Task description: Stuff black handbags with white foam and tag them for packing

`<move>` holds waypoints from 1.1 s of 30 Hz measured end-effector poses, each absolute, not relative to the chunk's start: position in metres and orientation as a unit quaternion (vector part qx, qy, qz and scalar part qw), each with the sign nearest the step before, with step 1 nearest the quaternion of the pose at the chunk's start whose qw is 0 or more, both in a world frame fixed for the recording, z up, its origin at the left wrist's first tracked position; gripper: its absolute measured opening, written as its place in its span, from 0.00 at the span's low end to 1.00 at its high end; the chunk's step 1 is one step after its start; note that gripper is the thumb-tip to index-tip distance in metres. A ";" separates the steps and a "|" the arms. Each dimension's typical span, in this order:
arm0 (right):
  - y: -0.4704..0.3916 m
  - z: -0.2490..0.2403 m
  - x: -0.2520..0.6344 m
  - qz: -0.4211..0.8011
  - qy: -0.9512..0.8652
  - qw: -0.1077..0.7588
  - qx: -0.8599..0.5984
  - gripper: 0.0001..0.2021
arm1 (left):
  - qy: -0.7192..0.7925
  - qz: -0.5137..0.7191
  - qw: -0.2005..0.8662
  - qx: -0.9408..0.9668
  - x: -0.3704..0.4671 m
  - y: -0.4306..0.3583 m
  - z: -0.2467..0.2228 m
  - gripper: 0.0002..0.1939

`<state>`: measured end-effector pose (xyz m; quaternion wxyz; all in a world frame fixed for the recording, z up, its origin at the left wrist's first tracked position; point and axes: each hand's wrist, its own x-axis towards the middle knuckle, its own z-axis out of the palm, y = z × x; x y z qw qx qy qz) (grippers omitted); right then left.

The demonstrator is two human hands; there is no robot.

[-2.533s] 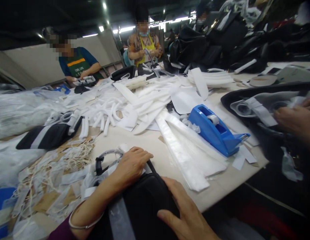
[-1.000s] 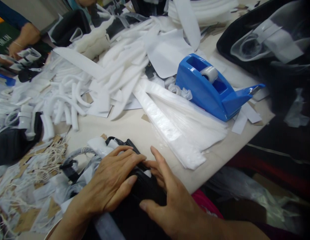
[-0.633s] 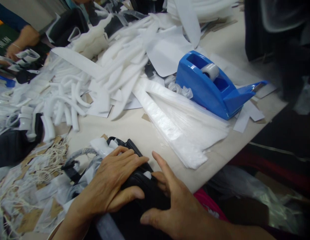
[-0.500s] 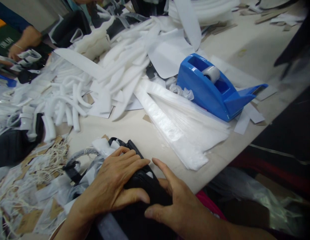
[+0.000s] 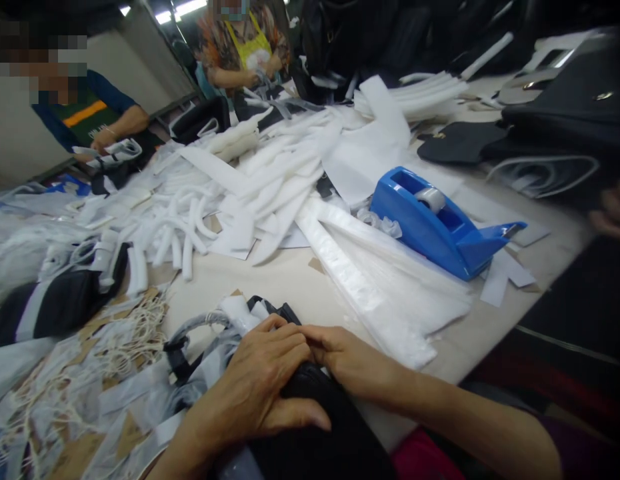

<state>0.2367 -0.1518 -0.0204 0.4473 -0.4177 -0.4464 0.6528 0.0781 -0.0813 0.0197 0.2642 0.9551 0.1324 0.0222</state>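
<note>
A black bag lies at the table's near edge, its lower part running out of the frame. My left hand is wrapped over its top side, with the thumb stretched along the near face. On the far side my right hand pinches the bag's edge, its fingertips partly hidden behind my left fingers. White wrapping and a plastic-wrapped handle stick out beside my left hand.
A blue tape dispenser stands beyond a stack of white plastic sleeves. White foam pieces are heaped farther back. Strings with tags lie left. Black bags sit right; two people work across the table.
My right hand has moved from apart at the bag's near end up against my left fingers. The view has tilted up, showing more of the co-workers and the black bags at right.
</note>
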 end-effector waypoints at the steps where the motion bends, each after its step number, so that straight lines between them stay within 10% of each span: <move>1: -0.147 -0.024 0.233 0.646 -0.447 0.450 -0.425 0.18 | 0.136 0.027 0.266 0.954 0.078 -0.082 0.020 0.27; 7: -0.135 -0.028 0.224 0.662 -0.459 0.450 -0.385 0.25 | 0.160 0.051 0.280 0.945 0.068 -0.084 0.017 0.26; 19: -0.112 -0.040 0.216 0.407 -0.674 0.323 -0.526 0.04 | 0.117 0.153 0.135 0.972 0.078 -0.071 -0.038 0.25; 33: 0.045 -0.014 0.244 0.361 -0.444 0.378 -0.728 0.19 | 0.100 0.180 0.084 0.975 0.077 -0.068 -0.058 0.29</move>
